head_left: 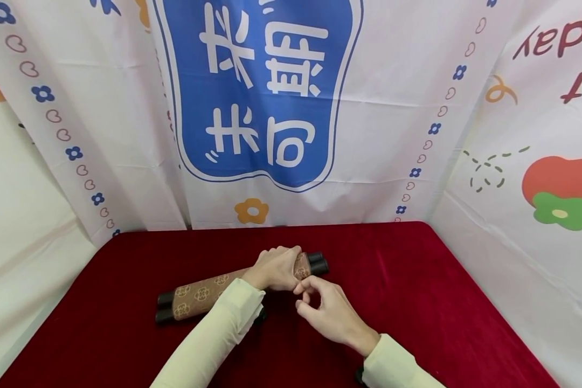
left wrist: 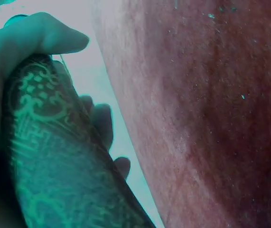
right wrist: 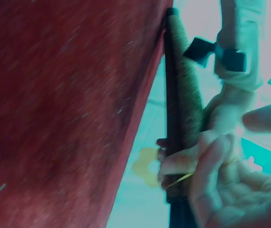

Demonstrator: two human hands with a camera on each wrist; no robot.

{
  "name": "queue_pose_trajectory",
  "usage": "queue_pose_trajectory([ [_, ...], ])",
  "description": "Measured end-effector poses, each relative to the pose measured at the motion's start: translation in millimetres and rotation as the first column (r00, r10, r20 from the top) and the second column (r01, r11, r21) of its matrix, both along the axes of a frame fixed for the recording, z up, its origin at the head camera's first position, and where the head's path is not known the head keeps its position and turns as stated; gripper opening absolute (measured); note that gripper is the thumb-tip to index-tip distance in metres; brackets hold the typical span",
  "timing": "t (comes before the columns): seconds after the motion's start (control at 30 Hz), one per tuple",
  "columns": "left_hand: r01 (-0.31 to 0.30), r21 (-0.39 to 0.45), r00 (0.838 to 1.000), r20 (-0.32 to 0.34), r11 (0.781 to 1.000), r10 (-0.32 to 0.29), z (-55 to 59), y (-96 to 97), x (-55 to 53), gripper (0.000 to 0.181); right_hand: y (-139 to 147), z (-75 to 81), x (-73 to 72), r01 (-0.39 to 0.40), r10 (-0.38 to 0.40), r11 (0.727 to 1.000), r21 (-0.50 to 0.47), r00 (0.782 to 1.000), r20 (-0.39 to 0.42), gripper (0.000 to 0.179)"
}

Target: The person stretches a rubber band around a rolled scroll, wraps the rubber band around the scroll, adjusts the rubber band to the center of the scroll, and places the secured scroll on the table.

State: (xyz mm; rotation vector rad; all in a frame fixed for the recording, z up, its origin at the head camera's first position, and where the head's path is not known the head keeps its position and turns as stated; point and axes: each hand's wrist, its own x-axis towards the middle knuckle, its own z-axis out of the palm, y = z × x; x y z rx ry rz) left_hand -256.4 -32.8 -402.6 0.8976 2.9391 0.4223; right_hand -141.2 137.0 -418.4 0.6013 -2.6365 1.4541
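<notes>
- Black left end pieces (head_left: 165, 308): a side-by-side pair closing the left end of the case, nearer the wearer than its right end.
- Brown patterned case (head_left: 201, 293): slanted across the red cloth (head_left: 126, 269), partly covered by the left hand. In the right wrist view, its right portion appears raised off the cloth; the left end is judged the lower one.
- Left sleeve (head_left: 208, 339): enters on the near side of the case, the cuff partly covering its middle from the head view.
- Left hand (head_left: 277, 268): toward the case's right end. Fingers wrapped round the case, thumb on the opposite side; firmly holding. Judged a steadying grip, placed to leave the right end accessible.
- Thin yellow strand (right wrist: 180, 179): passes the case beside the left thumb, seen in the right wrist view. Material and attachment cannot be determined.
- Black right end pieces (head_left: 318, 263): at the case's right end, just beyond the left hand, uncovered.
- Right hand (head_left: 330, 310): on the near side of the case's right end. Fingers bent, thumb slightly apart, fingertips against or just beside the left thumb. Whether they pinch the strand cannot be told; the position suggests fine finger work there.
- Right sleeve (head_left: 400, 361): to the right of the case, near side.
</notes>
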Motion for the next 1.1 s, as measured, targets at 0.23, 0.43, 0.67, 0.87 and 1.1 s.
queue_pose_trajectory([
  [0.23, -0.020, 0.004, 0.999, -0.039, 1.000, 0.020, -4.4, 3.2, 1.2, 0.063, 2, 5.3, 12.3, 0.024, -0.030, 0.995, 0.101, 0.998, 0.052, 0.011],
  [0.43, 0.012, 0.016, 1.000, -0.001, 1.000, -0.012, -11.6, 6.0, -0.9, 0.069, 4, 14.6, 28.4, -0.065, 0.054, 0.983, 0.169, 0.996, 0.066, 0.020],
  [0.67, 0.014, 0.004, 1.000, 0.026, 1.000, -0.014, -18.2, 7.1, -5.1, 0.048, 3, 34.0, 55.8, -0.086, 0.073, 0.981, 0.175, 0.994, 0.081, 0.018],
  [0.87, -0.011, 0.020, 1.000, 0.027, 1.000, 0.011, -15.1, 6.7, -9.7, 0.047, 1, 49.5, 81.0, -0.187, 0.177, 0.979, 0.080, 0.976, 0.125, 0.018],
  [1.1, -0.027, 0.081, 0.998, 0.066, 0.996, 0.022, 0.5, 1.7, -17.2, 0.044, 4, 42.3, 78.4, -0.196, 0.184, 0.944, 0.265, 0.981, 0.067, 0.026],
])
